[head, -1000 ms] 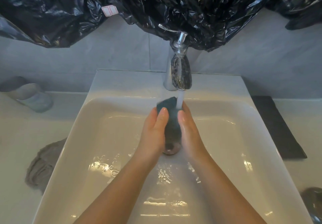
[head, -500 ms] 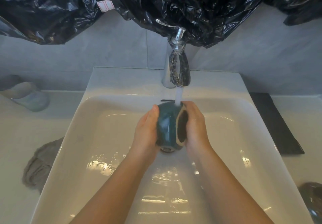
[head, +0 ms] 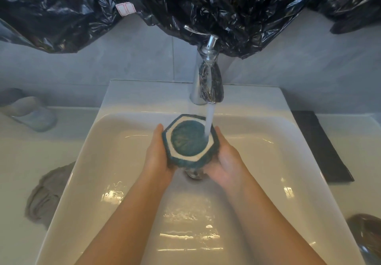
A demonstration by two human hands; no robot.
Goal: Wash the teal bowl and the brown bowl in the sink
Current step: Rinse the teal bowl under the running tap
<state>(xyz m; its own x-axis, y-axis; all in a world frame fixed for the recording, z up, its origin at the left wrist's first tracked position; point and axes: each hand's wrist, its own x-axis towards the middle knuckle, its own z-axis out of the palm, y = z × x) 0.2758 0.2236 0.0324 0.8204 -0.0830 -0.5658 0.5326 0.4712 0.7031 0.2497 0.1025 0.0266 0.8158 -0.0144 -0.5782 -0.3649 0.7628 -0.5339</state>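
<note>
Both hands, left (head: 157,157) and right (head: 225,164), are gripping the teal bowl (head: 189,140) under the running faucet (head: 209,79) over the sink (head: 268,133), while the brown bowl (head: 367,232) is waiting unwashed on the desk.

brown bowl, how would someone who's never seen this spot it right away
Start at the white sink and follow its rim to the near right corner. The brown bowl sits on the counter there, cut off by the frame edge, dark and glossy, unlike the flat black mat behind it.
</note>
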